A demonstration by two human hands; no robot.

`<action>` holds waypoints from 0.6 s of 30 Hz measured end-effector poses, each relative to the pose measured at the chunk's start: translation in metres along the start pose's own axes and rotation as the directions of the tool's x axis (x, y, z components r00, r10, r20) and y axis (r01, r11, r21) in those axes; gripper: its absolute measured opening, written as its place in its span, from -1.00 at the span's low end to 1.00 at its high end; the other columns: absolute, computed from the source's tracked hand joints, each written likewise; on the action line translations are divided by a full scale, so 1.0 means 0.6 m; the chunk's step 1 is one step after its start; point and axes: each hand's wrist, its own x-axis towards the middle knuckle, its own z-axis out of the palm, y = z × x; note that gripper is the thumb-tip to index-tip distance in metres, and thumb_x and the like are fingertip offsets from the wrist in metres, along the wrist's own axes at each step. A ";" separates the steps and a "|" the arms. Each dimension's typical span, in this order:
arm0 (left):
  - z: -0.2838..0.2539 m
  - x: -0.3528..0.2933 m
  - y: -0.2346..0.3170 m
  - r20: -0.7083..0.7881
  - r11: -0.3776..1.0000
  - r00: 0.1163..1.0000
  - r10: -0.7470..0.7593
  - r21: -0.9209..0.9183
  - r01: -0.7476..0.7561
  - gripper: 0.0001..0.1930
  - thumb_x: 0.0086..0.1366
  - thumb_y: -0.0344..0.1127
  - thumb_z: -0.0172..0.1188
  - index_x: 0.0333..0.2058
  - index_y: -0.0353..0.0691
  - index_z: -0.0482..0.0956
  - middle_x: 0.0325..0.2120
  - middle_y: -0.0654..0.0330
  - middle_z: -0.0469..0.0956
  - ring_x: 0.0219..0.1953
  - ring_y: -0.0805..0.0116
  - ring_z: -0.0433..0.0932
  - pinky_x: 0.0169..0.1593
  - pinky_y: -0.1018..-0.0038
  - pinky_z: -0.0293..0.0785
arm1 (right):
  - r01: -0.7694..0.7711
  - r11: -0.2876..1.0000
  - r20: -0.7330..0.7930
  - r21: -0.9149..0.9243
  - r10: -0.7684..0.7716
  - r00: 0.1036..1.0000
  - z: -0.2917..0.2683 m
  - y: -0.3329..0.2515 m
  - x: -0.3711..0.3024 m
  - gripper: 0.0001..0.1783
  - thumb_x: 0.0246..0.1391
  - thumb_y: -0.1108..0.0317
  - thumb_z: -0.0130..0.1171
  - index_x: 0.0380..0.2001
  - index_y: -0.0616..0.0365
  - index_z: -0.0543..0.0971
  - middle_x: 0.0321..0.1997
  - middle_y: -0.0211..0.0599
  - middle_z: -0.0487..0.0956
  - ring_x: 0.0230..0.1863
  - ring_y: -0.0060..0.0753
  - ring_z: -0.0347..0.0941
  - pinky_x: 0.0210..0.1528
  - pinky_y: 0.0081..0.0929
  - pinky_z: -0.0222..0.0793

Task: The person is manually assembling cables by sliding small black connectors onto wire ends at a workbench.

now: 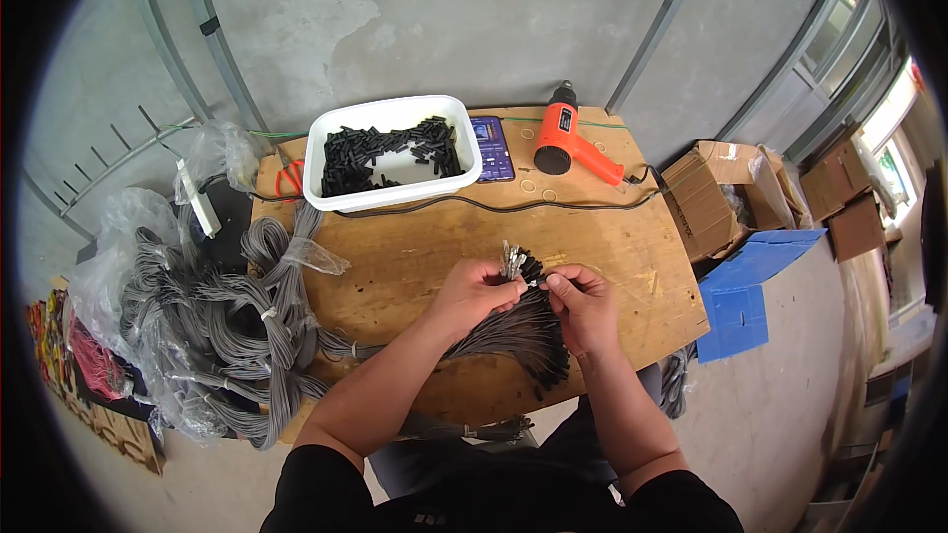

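Observation:
My left hand is closed around the end of a bundle of thin grey cables. Silvery metal terminals stick up past its fingertips. Thumb and forefinger of my right hand are pinched together close by, at a small dark piece that looks like a black sleeve; the fingers partly cover it. A light-coloured cable end shows in the narrow gap between the hands. Other cable ends in the bundle carry black sleeves and fan out toward the table's near edge, below my right hand.
On the wooden table stand a white tub of loose black sleeves, a phone and an orange heat gun with its black cord. Orange-handled scissors lie left. Coiled grey cables crowd the left side; cardboard boxes stand right.

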 end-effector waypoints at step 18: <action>-0.006 0.007 -0.012 -0.028 0.997 0.999 0.017 0.076 -0.015 -0.87 0.31 -0.41 0.24 -0.27 -0.37 0.61 -0.47 0.28 0.57 -0.43 0.57 0.49 -0.31 0.61 0.44 | -0.124 0.980 -0.002 0.155 0.126 0.992 -0.006 -0.015 0.001 -0.91 0.22 0.44 0.21 -0.28 0.24 0.60 -0.42 -0.33 0.62 -0.59 -0.70 0.25 -0.63 -0.75 0.03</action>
